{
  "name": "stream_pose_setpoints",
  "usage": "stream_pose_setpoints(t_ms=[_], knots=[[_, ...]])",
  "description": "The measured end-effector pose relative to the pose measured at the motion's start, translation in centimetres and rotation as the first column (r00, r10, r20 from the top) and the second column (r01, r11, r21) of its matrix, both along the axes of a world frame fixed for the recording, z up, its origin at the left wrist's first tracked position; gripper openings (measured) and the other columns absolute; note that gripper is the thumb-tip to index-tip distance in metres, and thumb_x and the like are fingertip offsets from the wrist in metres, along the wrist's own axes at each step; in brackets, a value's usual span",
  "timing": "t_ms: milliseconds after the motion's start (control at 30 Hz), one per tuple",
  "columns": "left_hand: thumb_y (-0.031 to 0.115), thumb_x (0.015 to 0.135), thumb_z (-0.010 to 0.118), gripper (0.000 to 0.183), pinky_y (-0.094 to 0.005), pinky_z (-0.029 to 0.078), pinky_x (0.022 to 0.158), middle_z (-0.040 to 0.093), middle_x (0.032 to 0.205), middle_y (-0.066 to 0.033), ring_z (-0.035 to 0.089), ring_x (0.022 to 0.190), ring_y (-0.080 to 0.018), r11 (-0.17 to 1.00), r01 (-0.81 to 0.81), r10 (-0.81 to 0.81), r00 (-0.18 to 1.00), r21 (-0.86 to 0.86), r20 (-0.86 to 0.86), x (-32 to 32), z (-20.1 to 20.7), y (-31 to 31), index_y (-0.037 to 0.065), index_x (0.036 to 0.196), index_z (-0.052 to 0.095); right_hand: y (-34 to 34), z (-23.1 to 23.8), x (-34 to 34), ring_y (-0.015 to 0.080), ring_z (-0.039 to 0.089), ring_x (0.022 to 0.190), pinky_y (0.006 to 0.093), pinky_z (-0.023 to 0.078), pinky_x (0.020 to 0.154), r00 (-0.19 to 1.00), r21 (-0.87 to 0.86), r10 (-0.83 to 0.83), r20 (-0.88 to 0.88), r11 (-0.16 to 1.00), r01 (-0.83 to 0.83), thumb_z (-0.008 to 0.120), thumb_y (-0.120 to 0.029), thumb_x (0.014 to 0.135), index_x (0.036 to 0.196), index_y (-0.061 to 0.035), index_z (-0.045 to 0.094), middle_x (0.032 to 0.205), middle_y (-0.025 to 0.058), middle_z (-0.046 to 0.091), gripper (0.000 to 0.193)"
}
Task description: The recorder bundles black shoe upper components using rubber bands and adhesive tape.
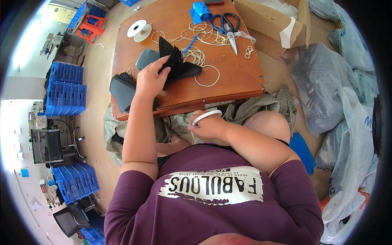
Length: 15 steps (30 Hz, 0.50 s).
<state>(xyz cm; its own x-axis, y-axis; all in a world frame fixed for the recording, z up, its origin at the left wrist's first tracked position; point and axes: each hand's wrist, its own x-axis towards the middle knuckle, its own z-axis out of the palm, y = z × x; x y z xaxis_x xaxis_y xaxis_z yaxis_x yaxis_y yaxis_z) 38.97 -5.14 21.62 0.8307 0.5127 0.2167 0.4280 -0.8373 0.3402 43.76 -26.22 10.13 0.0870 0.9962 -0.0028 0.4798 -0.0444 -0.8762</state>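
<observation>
My left hand [153, 77] is over the near left part of the wooden table, its fingers and thumb closed on a fanned bunch of black fabric pieces [179, 68]. Left of that wrist, a second stack of dark pieces [123, 87] lies at the table's edge. A dark grey-green flat item [147, 59] shows partly behind my fingers. Over my lap, just off the table's front edge, my right hand [207, 125] is curled. A thin white ring [207, 116], perhaps a narrow roll of tape, sits around or in its fingers; the grip itself is partly hidden.
On the wooden table [171, 24] lie loops of cream cord [196, 57], a blue pen [190, 44], large scissors [228, 30], a white spool [139, 30] and a blue plastic roll [200, 13]. A cardboard box [265, 28] and plastic-wrapped bundles [322, 81] stand right; blue crates [65, 98] left.
</observation>
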Motion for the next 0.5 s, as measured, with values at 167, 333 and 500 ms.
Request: stream_pose_setpoints(t_ms=[167, 333, 500], knots=[[0.021, 0.087, 0.068, 0.038, -0.0329, 0.051, 0.088, 0.069, 0.113, -0.015, 0.067, 0.102, -0.0281, 0.984, -0.031, 0.044, 0.996, -0.176, 0.072, -0.5, -1.7, 3.3, 0.01, 0.124, 0.064, 0.0, 0.0, -0.1, 0.0329, 0.063, 0.091, 0.0442, 0.05, 0.077, 1.0, 0.007, 0.008, 0.002, 1.0, -0.008, 0.06, -0.032, 0.086, 0.091, -0.0083, 0.066, 0.096, 0.0129, 0.064, 0.025], [0.014, 0.092, 0.062, 0.038, -0.03, 0.048, 0.092, 0.069, 0.115, -0.0117, 0.064, 0.106, -0.0183, 0.913, 0.006, 0.072, 0.982, -0.408, 0.177, -0.8, -2.7, 4.5, 0.009, 0.13, 0.06, 0.0, -0.1, -0.1, 0.0325, 0.063, 0.092, 0.0439, 0.051, 0.079, 1.0, -0.03, -0.017, -0.01, 0.999, 0.017, 0.059, -0.03, 0.087, 0.093, -0.0091, 0.066, 0.097, 0.0121, 0.064, 0.023], [0.005, 0.096, 0.057, 0.054, -0.0265, 0.042, 0.098, 0.061, 0.124, -0.0059, 0.056, 0.112, -0.0103, 0.906, -0.069, 0.121, 0.988, -0.418, 0.1, -0.7, -0.7, 2.6, 0.007, 0.147, 0.04, -0.1, -0.2, 0.0, 0.0323, 0.063, 0.092, 0.0436, 0.05, 0.081, 0.999, 0.084, -0.034, -0.028, 0.996, 0.036, 0.059, -0.024, 0.087, 0.092, -0.0092, 0.066, 0.096, 0.0122, 0.064, 0.017]])
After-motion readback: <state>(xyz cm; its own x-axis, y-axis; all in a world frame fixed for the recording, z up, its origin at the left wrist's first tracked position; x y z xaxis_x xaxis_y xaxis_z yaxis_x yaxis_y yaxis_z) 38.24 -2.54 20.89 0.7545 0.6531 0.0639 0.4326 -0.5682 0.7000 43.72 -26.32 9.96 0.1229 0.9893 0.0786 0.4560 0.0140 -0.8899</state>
